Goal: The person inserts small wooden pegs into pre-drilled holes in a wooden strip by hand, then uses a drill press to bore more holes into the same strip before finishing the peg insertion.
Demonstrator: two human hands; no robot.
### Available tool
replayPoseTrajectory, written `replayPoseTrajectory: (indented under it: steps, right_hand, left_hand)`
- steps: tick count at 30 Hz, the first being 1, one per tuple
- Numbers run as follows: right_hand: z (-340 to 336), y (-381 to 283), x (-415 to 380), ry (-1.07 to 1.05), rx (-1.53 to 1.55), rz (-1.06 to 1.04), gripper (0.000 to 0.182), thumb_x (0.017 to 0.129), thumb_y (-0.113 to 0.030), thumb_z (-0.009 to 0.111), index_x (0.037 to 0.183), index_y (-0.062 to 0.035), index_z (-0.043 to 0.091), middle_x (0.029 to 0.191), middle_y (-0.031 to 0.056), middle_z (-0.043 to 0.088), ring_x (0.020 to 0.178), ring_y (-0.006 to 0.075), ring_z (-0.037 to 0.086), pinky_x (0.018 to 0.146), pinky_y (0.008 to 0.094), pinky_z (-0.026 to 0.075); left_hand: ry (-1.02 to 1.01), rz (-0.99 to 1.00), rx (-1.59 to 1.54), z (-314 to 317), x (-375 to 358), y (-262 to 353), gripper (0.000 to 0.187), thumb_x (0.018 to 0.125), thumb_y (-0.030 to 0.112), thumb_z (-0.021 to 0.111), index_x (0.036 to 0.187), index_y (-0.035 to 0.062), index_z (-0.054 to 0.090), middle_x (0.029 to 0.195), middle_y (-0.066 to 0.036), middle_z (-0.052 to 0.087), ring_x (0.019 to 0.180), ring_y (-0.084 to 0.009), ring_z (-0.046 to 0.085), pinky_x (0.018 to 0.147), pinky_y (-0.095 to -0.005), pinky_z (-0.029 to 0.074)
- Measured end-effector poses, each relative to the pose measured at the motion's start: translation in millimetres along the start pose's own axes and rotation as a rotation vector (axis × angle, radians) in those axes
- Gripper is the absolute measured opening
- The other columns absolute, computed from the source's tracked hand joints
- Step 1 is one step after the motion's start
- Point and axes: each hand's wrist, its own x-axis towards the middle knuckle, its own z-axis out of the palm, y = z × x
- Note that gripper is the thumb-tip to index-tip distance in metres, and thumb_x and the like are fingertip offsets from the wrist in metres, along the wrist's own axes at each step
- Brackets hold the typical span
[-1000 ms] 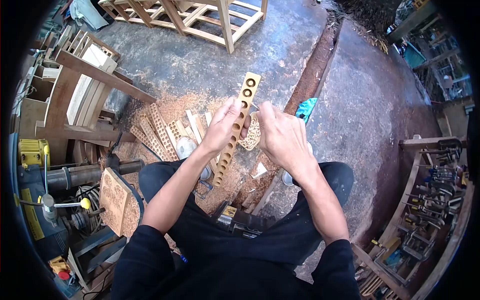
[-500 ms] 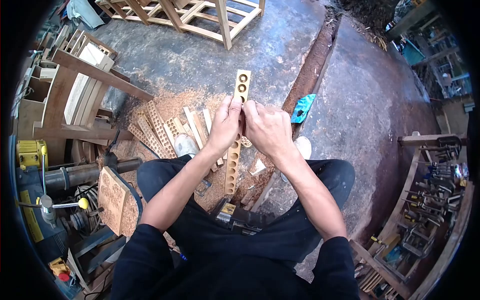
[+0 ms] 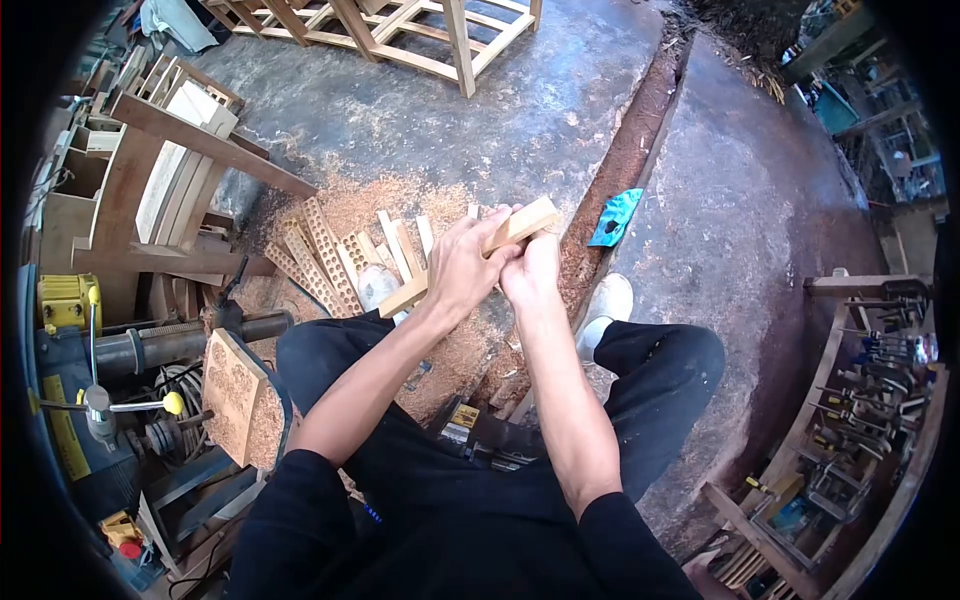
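A wooden strip (image 3: 523,223) lies slanted across both my hands, its far end up to the right and its near end down to the left. A plain face of it points up, and its row of round holes is out of sight. My left hand (image 3: 462,268) is closed around the middle of the strip. Close against it, my right hand (image 3: 532,272) is closed at the strip's underside near the upper end; its fingertips are mostly hidden. Below the hands on the floor lie drilled strips (image 3: 322,240) with rows of holes and plain wooden sticks (image 3: 404,247).
Sawdust (image 3: 380,192) covers the floor around the strips. At left stands a drilling machine (image 3: 97,400) with a sawdust-covered wooden board (image 3: 232,398). A blue wrapper (image 3: 615,217) lies by the floor channel (image 3: 632,130). Clamps (image 3: 860,420) hang on a rack at right; a wooden frame (image 3: 460,50) stands ahead.
Both hands have turned the strip from nearly upright in view to a slant, hiding its holes. The right hand has rolled over to beneath it. The view has shifted slightly.
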Motion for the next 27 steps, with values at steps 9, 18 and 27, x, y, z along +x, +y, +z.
replayPoseTrajectory:
  steps: [9,18,27]
  right_hand:
    - [-36,8,-2,0.073,-0.228,-0.09,0.018,0.095,-0.005,0.046,0.109,0.0006,0.057,0.094,0.0074,0.062,0.072,0.0139,0.059,0.062,0.0248,0.051]
    - [-35,4,-17,-0.096,-0.427,-0.263,0.026,0.089,-0.003,0.06,0.111,0.0095,0.057,0.095,0.0123,0.065,0.081,0.0181,0.064,0.075,0.0279,0.053]
    - [-37,-25,-26,-0.293,-0.304,-0.061,0.025,0.086,0.003,0.058,0.111,0.0101,0.055,0.105,0.0155,0.062,0.093,0.0216,0.064,0.084,0.0306,0.055]
  left_hand:
    - [-0.125,-0.113,0.174,3,5,-22,0.043,0.076,0.023,0.073,0.116,0.0103,0.065,0.091,-0.016,0.061,0.084,-0.0328,0.063,0.073,-0.0418,0.051]
    - [-0.203,-0.303,-0.522,4,10,-28,0.048,0.08,0.008,0.072,0.125,0.0014,0.057,0.091,-0.007,0.069,0.08,-0.0086,0.062,0.069,-0.0239,0.05]
    - [-0.297,-0.111,-0.741,-3,10,-27,0.052,0.078,0.003,0.073,0.126,0.0004,0.055,0.097,-0.006,0.069,0.082,-0.0072,0.06,0.074,-0.0238,0.049]
